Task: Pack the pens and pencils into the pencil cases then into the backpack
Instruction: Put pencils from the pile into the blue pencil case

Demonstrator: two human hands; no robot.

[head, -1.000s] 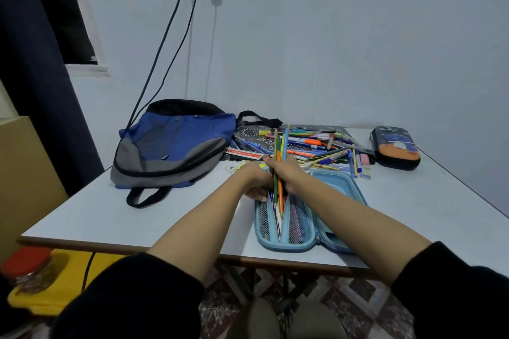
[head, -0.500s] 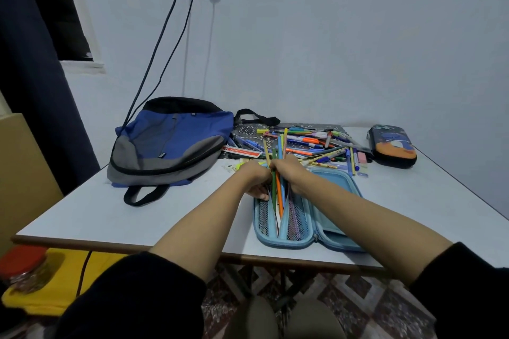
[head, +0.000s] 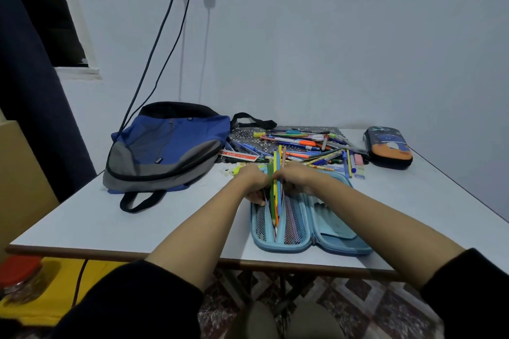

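Left hand (head: 254, 181) and right hand (head: 298, 177) clamped round bundle of coloured pencils (head: 276, 190), tips down inside open light-blue zip pencil case (head: 333, 231), loose pens (head: 303, 144) heaped beyond it

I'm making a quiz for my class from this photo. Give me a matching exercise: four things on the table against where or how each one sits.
Things:
1 backpack
2 blue case
3 dark case
4 pencils

States:
A closed, at the far right
B gripped by the right hand, tips down in a case
C lying flat on the left
D open at the near edge

Pairs: 1-C, 2-D, 3-A, 4-B
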